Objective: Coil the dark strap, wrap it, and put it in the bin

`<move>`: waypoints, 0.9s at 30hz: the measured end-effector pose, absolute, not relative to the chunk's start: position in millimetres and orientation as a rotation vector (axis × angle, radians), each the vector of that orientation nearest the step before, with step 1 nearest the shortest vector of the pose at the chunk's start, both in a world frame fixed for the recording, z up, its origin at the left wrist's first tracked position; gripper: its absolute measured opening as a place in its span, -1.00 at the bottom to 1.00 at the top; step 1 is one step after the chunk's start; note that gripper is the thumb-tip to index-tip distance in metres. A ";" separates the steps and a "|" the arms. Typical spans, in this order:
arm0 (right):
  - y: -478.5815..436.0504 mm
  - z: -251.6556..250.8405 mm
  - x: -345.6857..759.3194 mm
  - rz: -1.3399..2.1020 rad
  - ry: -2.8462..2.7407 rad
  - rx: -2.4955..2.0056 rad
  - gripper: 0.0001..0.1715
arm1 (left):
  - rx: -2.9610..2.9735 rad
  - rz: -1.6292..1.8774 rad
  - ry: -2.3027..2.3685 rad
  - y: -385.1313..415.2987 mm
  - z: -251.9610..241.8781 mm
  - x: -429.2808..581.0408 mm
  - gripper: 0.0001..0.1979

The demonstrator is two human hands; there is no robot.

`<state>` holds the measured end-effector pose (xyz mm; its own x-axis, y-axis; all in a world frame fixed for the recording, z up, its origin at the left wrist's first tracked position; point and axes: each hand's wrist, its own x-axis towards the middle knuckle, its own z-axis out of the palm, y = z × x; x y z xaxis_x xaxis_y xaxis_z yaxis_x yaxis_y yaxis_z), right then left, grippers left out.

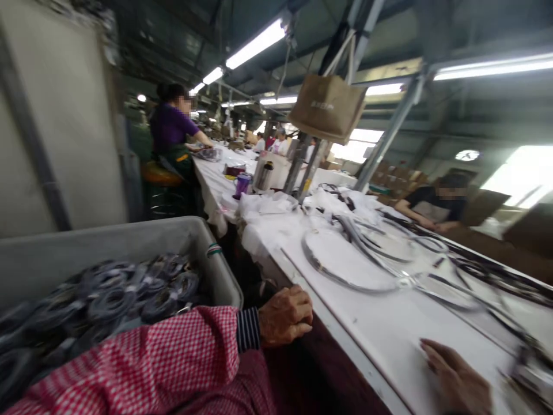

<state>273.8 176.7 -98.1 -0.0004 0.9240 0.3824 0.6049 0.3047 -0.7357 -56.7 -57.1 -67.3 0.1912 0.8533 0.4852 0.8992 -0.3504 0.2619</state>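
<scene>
1. Here's the work on the white tabletop (380, 340): curved strips (341, 284), dark with a silver sheen, lying in overlapping loops to the right of the left hand, and more of them tangle toward the far right.
2. The left hand (285, 316), in a pink gingham sleeve (142, 357) with a striped cuff, sits at the tabletop's near edge, fingers curled; I can't tell whether anything is tucked inside.
3. The right hand (455, 377), near right, is released, fingers spread low over the tabletop, blurred and cut off by the frame.
4. The strips' exact material is hard to make out.
5. Near left, a grey plastic bin (129, 233) brims with dark coils (110, 305).
6. Further along, white plastic sheeting (268, 207) bunches up, a tote bag (327, 108) hangs overhead, and co-workers (170, 127) line the long, tube-lit workshop.
</scene>
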 end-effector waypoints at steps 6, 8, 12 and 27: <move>157.0 -76.1 264.8 0.627 -1.777 -1.320 -0.52 | -2.364 -0.638 -1.605 29.9 -52.2 -17.7 -0.72; 156.1 -77.8 261.9 0.605 -1.776 -1.309 -0.57 | -2.314 -0.574 -1.604 59.1 -51.7 -13.0 -0.63; 154.8 -85.7 261.0 0.582 -1.791 -1.305 -0.69 | -2.254 -0.500 -1.711 105.7 -52.1 -10.9 -0.63; 157.3 -66.6 248.6 1.131 -1.367 -1.077 -0.43 | -2.513 -0.820 -0.958 49.8 -66.7 23.8 -0.80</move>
<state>248.6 157.3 -66.6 -0.0840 0.9840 0.1570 0.0299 0.1600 -0.9867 23.8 49.8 -66.7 0.6088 0.4980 0.6175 0.6869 -0.7203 -0.0963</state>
